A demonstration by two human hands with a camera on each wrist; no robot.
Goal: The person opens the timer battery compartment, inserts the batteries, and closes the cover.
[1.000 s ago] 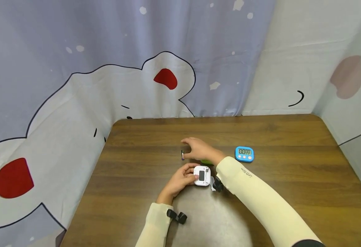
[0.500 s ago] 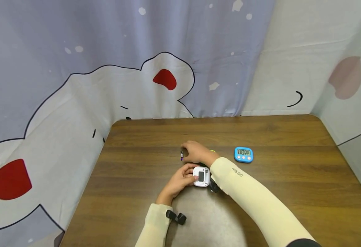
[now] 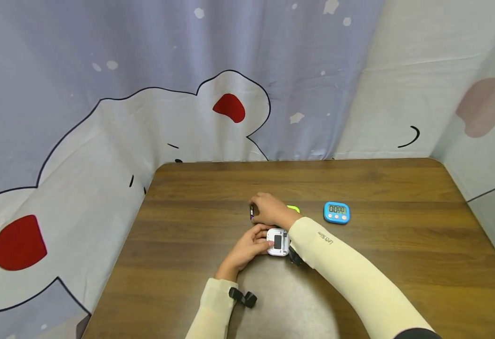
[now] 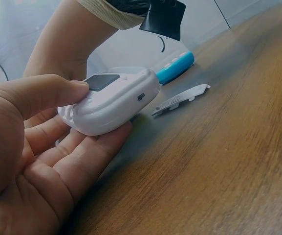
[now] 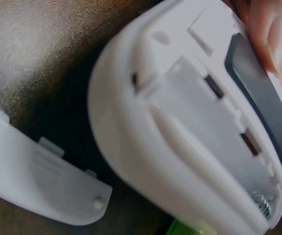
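Observation:
My left hand grips a white digital timer, thumb on its back, fingers beneath. That back faces up, with a dark rectangular magnet on it. An uncovered battery slot with a coil spring shows no battery in it in the right wrist view. Beyond the timer, my right hand pinches a small dark battery between thumb and fingertips at its two ends, at the table surface. The right fingers are out of sight in the right wrist view. A loose white battery cover lies beside the timer.
A blue digital timer reading 00:00 lies to the right on the wooden table. A yellow-green object is mostly hidden behind my right wrist. Patterned curtains hang beyond the table's back edge.
My right hand's fingers have drawn in from spread to pinching the battery, and its forearm has shifted slightly left. The left hand keeps holding the white timer in place.

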